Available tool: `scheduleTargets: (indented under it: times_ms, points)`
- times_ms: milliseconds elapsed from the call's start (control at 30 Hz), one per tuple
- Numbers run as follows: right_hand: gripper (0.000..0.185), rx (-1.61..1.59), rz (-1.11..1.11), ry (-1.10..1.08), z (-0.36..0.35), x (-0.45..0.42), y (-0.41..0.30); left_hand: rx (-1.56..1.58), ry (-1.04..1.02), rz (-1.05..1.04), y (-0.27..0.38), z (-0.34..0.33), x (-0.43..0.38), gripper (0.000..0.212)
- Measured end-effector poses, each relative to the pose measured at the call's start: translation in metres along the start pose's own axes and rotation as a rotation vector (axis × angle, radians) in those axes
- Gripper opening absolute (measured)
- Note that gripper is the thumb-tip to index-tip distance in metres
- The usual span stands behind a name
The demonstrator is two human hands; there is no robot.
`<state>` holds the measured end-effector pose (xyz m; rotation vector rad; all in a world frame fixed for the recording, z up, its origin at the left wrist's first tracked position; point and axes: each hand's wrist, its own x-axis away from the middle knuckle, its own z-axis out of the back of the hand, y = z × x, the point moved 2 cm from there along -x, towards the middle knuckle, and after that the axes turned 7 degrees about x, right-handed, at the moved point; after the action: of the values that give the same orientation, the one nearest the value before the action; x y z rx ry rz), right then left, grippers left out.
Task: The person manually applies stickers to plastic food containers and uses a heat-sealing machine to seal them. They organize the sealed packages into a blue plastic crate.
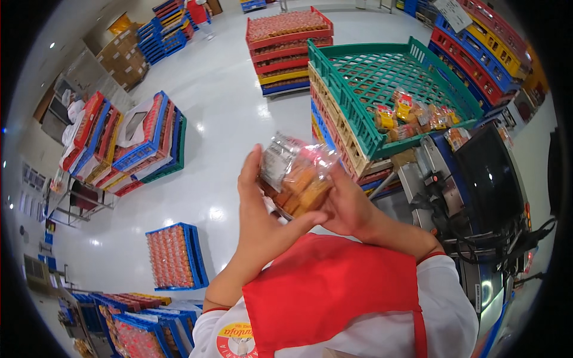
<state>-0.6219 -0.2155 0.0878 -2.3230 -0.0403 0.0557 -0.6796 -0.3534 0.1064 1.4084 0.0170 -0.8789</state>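
Note:
A clear plastic pack of golden-brown baked pieces (pixel 300 183) is held up in front of my red apron (pixel 331 286). My left hand (pixel 257 219) grips its left side, thumb low and fingers raised along the edge. On the other side my right hand (pixel 351 203) supports the pack, its fingers partly hidden behind it. Printed writing and a reddish patch show on the crinkled wrapper. Ahead and to the right, a green plastic crate (pixel 344 114) tops a stack of crates. Several similar packs with red and yellow labels (pixel 405 107) lie in its near right corner.
A machine with a dark screen (pixel 488 174) and loose cables (pixel 452 223) stands close on my right. Stacked crates of packed goods (pixel 291 58) stand ahead, with more on the left (pixel 143 134). Another blue crate (pixel 194 255) is at lower left. Distant people (pixel 199 13) are visible.

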Motion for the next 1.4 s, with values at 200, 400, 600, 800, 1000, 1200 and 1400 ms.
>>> scheduleTargets:
  times_ms: [200,400,600,800,1000,1200,1400]
  points:
    - [0.095,-0.270,-0.101,-0.289,0.017,0.003,-0.030,0.277,-0.339,0.015,-0.014,0.016,0.003,0.128]
    - [0.097,-0.305,-0.114,-0.221,0.023,0.008,-0.035,0.194,-0.347,-0.007,-0.009,0.000,0.006,0.131]
    - [0.089,-0.466,-0.242,-0.239,0.025,0.008,-0.032,0.107,-0.372,-0.066,-0.006,-0.004,0.007,0.134]
    - [0.082,-0.501,-0.237,-0.313,0.029,0.001,-0.026,0.076,-0.357,-0.113,-0.007,-0.002,0.004,0.126]
    - [0.091,-0.415,-0.108,-0.151,0.027,-0.003,-0.023,-0.317,-0.187,-0.431,-0.017,0.002,-0.003,0.091]
    - [0.074,0.051,-0.193,-0.111,0.002,0.005,-0.031,-0.354,0.066,-0.592,-0.034,0.001,-0.013,0.069]
    - [0.034,1.090,0.483,0.404,0.005,0.008,-0.055,0.588,0.128,0.047,-0.034,0.007,-0.009,0.067]
